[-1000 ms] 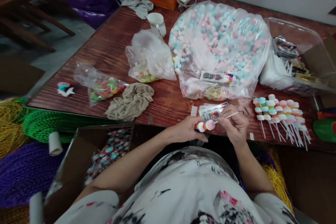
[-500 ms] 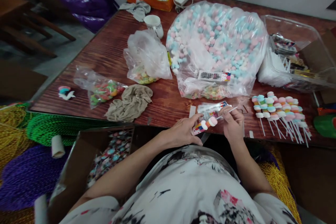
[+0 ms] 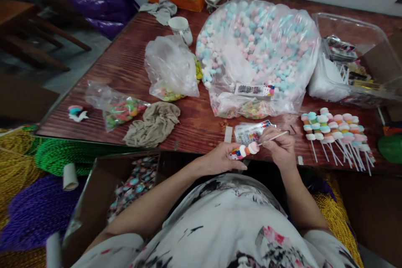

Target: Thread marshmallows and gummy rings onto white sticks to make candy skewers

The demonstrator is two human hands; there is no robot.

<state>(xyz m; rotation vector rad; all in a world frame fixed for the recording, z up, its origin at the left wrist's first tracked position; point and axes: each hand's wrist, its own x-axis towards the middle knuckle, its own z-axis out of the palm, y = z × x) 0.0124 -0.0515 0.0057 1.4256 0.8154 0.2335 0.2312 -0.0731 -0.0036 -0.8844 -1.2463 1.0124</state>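
Between my hands is a candy skewer (image 3: pixel 253 148) with pink and white pieces, its lower end inside a small printed wrapper (image 3: pixel 238 153). My left hand (image 3: pixel 220 159) is closed round the wrapper. Fingers of my right hand (image 3: pixel 279 146) pinch the white stick, whose free end points up to the right. Just beyond them, flat printed wrappers (image 3: pixel 248 132) lie in a pile at the table edge. Several finished-looking candy skewers (image 3: pixel 337 127) lie in a row to the right, sticks toward me.
A big bag of pastel candies (image 3: pixel 260 42) fills the table's middle. A clear bin (image 3: pixel 354 21) stands right; smaller candy bags (image 3: pixel 171 67), a beige cloth (image 3: pixel 153 123) and a cup (image 3: pixel 181 29) are left. An open box (image 3: pixel 91 188) sits below the edge.
My right hand has shifted slightly to the right, and the stick now lies at a flatter angle. The view has moved a little.
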